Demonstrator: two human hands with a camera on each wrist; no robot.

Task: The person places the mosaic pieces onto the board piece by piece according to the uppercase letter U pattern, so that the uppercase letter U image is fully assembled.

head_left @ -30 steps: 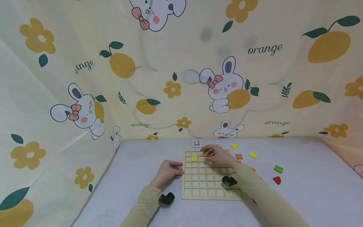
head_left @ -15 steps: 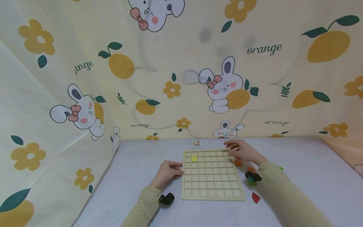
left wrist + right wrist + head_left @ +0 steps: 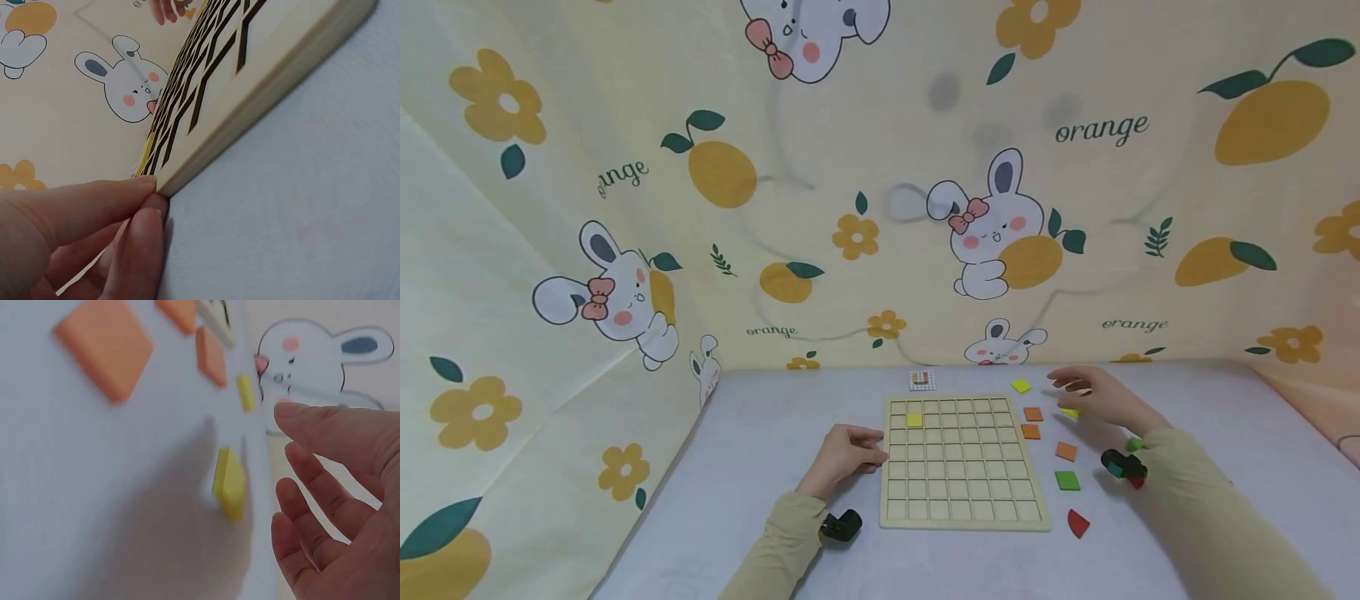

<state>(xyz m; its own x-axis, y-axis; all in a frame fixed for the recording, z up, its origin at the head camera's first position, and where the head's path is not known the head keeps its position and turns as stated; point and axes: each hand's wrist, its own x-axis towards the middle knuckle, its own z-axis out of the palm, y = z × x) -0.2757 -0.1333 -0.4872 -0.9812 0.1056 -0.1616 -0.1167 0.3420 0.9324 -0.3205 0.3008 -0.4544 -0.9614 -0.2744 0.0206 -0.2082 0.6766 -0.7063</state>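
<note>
Hovering above the right part of the tabletop [image 3: 970,560], the right hand [image 3: 1097,396] holds nothing, its fingers loosely bent and the thumb well apart from them; a yellow tile [image 3: 230,484] lies just below that hand, near the fingertips but not touching them. The left hand [image 3: 844,457] rests at the left side of the wooden grid board [image 3: 962,526], its fingers fairly straight, with the thumb tip and a fingertip touching the board's edge. On the board, a yellow square [image 3: 914,420] sits in the 2nd cell from the left of the 2nd row from the far edge. Beyond that edge lies a small card [image 3: 922,381] with a coloured pattern printed on it. Right of the board are a yellow piece [image 3: 1021,386] near the far corner, 2 orange tiles [image 3: 1033,413] just beside the edge, a 3rd orange tile [image 3: 1066,451], then a green tile [image 3: 1067,481] and a red wedge [image 3: 1078,523] closer to the person. Farther right, another green piece [image 3: 1134,444] and another red piece [image 3: 1138,482] are partly hidden by the right arm and its black wrist device [image 3: 1120,464]. Behind hangs a cream cloth [image 3: 865,125] printed with rabbits, oranges and flowers
</note>
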